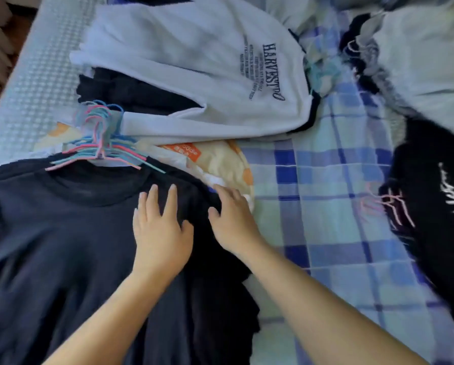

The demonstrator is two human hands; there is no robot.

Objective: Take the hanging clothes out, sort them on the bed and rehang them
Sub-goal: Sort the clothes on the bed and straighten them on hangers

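1. On the bed's blue plaid sheet [326, 180]: dark shirts [49, 246] on pink-blue hangers [102, 151], lower left.
2. Left hand [162, 238] and right hand [233, 222] flat on them, fingers straight.
3. White sweatshirt [194, 61] behind.

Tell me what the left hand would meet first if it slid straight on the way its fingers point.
Probably the bunch of pink and blue plastic hangers at the dark navy T-shirt's collar; the left hand rests flat on that shirt.
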